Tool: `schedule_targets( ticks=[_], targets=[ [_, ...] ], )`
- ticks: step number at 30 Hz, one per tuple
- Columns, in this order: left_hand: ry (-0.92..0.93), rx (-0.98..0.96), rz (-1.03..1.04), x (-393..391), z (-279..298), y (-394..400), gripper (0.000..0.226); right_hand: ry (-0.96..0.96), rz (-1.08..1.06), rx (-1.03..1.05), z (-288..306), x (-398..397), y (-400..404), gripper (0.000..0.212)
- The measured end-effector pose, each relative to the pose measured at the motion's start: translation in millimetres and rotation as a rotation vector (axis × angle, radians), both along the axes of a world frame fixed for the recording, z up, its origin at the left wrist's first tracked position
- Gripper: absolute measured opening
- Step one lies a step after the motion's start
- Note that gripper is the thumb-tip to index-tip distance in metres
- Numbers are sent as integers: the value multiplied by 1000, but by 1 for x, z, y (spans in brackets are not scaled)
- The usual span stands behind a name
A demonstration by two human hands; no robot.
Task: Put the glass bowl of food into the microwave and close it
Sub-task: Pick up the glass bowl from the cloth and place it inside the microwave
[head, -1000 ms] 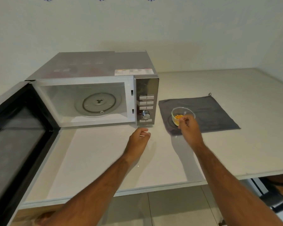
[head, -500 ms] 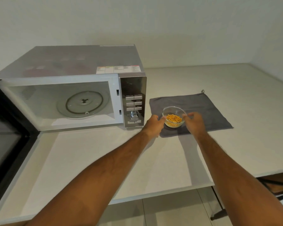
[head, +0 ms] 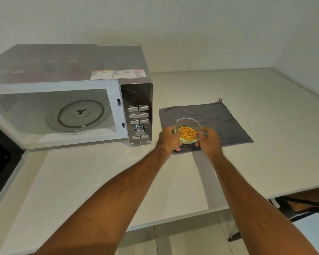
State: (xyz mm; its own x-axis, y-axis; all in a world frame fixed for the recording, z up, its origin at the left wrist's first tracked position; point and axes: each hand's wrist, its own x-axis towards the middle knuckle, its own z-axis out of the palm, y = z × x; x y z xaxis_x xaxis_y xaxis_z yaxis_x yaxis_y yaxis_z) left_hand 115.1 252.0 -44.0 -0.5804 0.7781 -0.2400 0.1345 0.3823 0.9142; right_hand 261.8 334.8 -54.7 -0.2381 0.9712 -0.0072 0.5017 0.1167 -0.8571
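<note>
I have both hands on the small clear glass bowl (head: 188,131) of orange pasta pieces (head: 187,133). My left hand (head: 168,138) cups its left side, fingers (head: 177,149) curled under and against the glass; my right hand (head: 208,139) grips the right side, thumb on the rim, fingers closed on the wall. The bowl sits over the near left corner of the dark grey square cloth (head: 215,118); I cannot tell whether its base touches the cloth or is just off it. The cloth lies flat on the pale off-white tabletop (head: 228,85), just right of the silver and white microwave (head: 68,92). The microwave's black-framed door (head: 0,159) stands swung wide open at its left, and the white cavity shows the round glass turntable (head: 78,115) bare. The black control panel (head: 138,113) with buttons and a metal knob faces me, on the side of the microwave nearest the bowl.
</note>
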Motion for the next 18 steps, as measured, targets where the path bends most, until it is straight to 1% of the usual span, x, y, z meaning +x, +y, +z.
schedule_targets(
  ticks=[6, 9, 13, 18],
  targets=[
    [57, 1, -49, 7, 11, -17, 29, 13, -5, 34, -1, 12, -10, 16],
    [99, 7, -85, 13, 17, -29, 28, 20, -3, 40, -3, 20, -18, 19],
    [86, 52, -53, 22, 18, -52, 23, 18, 5, 49, -3, 27, -34, 20],
    [111, 85, 0, 22, 9, -83, 21, 39, 27, 21, -3, 27, -59, 14]
  ],
)
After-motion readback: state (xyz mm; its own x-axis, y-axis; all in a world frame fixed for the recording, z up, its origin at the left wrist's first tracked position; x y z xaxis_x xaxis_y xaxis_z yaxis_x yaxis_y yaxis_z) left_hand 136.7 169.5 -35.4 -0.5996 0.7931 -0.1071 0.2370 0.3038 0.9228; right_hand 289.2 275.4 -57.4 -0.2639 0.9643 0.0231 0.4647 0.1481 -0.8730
